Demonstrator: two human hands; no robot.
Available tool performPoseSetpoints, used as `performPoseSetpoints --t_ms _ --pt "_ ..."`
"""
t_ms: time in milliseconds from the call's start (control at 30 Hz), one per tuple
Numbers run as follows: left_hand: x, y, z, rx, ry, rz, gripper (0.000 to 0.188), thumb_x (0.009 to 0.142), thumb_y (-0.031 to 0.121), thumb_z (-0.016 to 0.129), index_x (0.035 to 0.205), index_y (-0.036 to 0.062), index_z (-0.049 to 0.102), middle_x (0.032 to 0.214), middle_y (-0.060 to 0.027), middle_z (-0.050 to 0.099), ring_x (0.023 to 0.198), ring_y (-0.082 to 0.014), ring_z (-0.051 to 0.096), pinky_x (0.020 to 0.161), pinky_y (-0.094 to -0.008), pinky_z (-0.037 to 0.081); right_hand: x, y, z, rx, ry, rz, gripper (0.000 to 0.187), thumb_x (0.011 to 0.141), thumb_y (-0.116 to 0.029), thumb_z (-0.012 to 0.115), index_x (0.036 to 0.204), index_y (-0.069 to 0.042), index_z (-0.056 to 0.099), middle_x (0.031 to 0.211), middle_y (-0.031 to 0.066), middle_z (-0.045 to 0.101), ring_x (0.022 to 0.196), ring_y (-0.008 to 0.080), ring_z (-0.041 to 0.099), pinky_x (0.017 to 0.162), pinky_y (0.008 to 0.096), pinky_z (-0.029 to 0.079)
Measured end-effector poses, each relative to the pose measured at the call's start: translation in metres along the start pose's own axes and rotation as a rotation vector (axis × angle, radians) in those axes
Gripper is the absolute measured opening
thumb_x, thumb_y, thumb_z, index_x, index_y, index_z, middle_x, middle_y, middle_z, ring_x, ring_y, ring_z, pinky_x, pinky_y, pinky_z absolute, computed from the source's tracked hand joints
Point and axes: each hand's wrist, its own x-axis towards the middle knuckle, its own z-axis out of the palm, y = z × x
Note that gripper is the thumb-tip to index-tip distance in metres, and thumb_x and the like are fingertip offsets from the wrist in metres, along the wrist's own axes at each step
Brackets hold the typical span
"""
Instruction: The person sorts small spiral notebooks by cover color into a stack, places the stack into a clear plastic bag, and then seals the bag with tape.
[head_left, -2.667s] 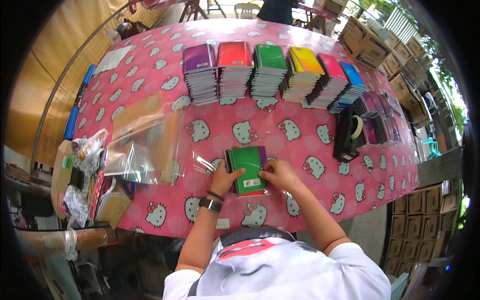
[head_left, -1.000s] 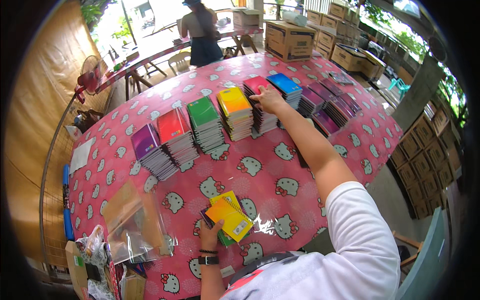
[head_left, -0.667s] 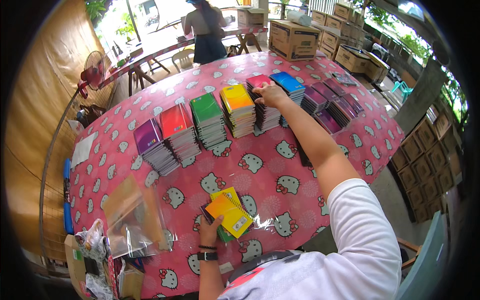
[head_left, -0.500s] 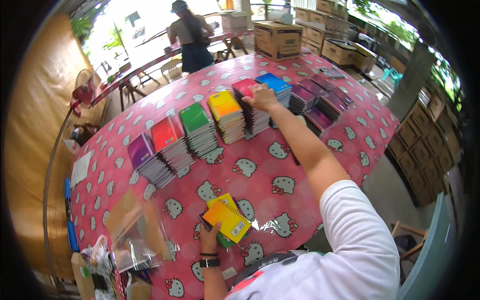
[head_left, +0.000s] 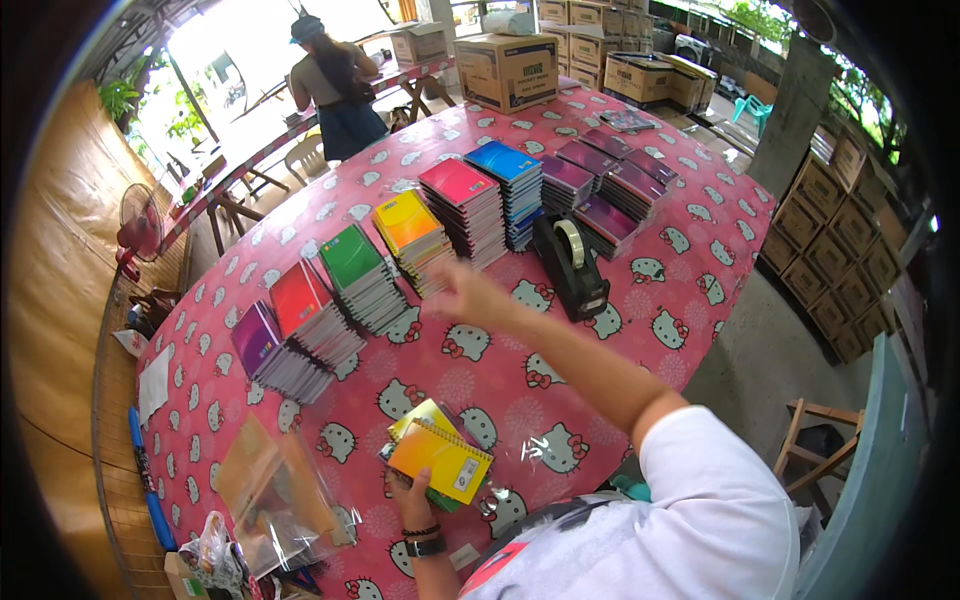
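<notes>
A green notebook (head_left: 446, 501) is mostly covered, only a strip showing beneath the yellow notebook (head_left: 440, 462) on top; a second yellow notebook (head_left: 429, 411) peeks out at its twelve o'clock side. The left hand (head_left: 408, 490) grips this small pile from its seven o'clock corner, thumb on the top cover, other fingers hidden underneath; its forearm is cut off by the lower edge. The right hand (head_left: 456, 295) is smeared by motion, so I cannot tell how far its fingers close or whether they hold anything. It covers the lower corner of the yellow stack (head_left: 410, 238), which lies at its eleven o'clock.

The right arm stretches from the white sleeve (head_left: 715, 490) toward ten o'clock, elbow slightly bent, with the hand about twelve o'clock from the left one.

Half a second ago the right hand lay on the pink stack (head_left: 468, 208); now that stack's cover is bare, at twelve o'clock from the hand. The black tape dispenser (head_left: 572, 275), then mostly behind the forearm, shows whole near three o'clock. The left hand's grip looks the same.
</notes>
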Motion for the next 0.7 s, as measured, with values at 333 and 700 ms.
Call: performPoseSetpoints --t_ms 333,700 --pt "-0.003 0.029 0.018 0.209 -0.268 0.248 0.081 0.062 0.014 0.079 0.127 0.0067 0.031 0.123 -0.0106 0.042 0.113 -0.0212 0.044 0.096 -0.036 0.038 -0.147 0.01 0.078 0.667 -0.375 0.214 0.076 0.063 0.001 0.062 0.132 -0.007 0.03 0.112 0.0071 0.049 0.108 0.0159 0.046 0.093 0.0292 0.037" --pt "-0.006 -0.008 0.027 0.401 0.003 0.288 0.071 0.06 0.014 0.08 0.115 0.006 0.034 0.109 -0.0084 0.043 0.101 -0.0182 0.045 0.088 -0.033 0.039 -0.148 0.003 0.108 0.781 -0.226 0.268 0.069 0.056 -0.001 0.067 0.118 -0.009 0.038 0.105 0.004 0.047 0.102 0.0146 0.046 0.091 0.0293 0.037"
